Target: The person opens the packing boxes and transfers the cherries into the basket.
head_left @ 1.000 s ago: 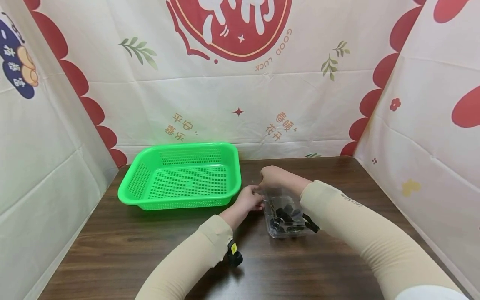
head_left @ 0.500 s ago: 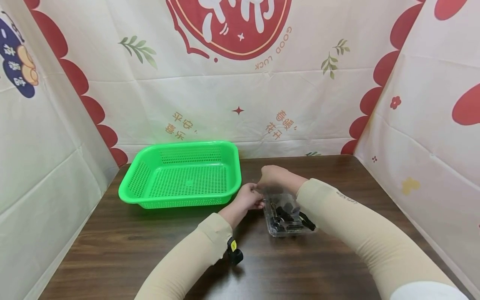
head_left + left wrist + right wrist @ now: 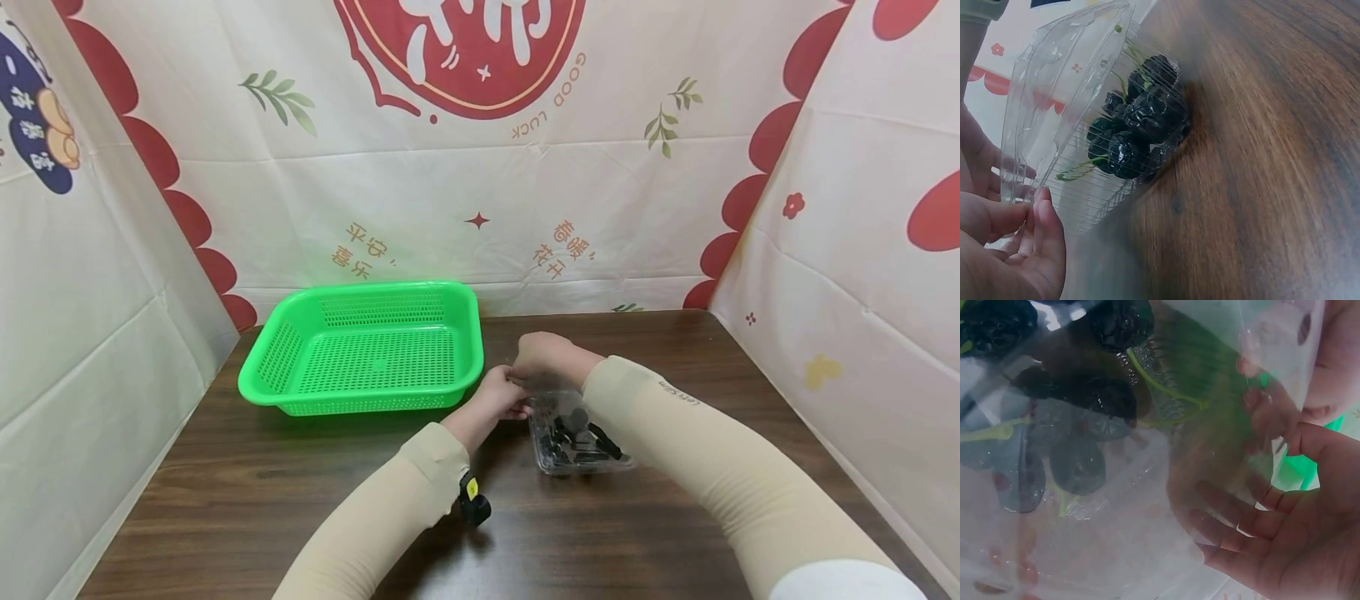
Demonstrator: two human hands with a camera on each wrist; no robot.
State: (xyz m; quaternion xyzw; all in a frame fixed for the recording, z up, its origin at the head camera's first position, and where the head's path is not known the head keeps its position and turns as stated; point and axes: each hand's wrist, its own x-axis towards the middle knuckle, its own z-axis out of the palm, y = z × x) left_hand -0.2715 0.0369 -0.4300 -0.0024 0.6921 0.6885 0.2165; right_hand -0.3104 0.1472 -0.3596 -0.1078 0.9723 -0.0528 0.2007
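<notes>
A clear plastic clamshell box (image 3: 551, 465) stands on the table with several dark, glossy fruits (image 3: 1129, 156) on green stems inside. In the left wrist view its lid (image 3: 1047, 81) is tilted up at an angle from the ribbed base. My left hand (image 3: 495, 395) pinches the plastic edge at the box's far left corner, thumb against fingers. Just behind, my right hand (image 3: 547, 356) holds the lid's edge, its fingers (image 3: 1241, 534) seen partly through the plastic. The two hands are close together. The right forearm hides part of the box in the head view.
A green perforated basket (image 3: 362, 403) with nothing in it stands to the left of the box. Dark wood-grain table (image 3: 570, 533) lies under everything. Printed cloth (image 3: 450, 183) encloses the back and both sides.
The right hand and forearm have shifted slightly left, toward the left hand. The left hand keeps its hold at the box corner, and the basket has not moved.
</notes>
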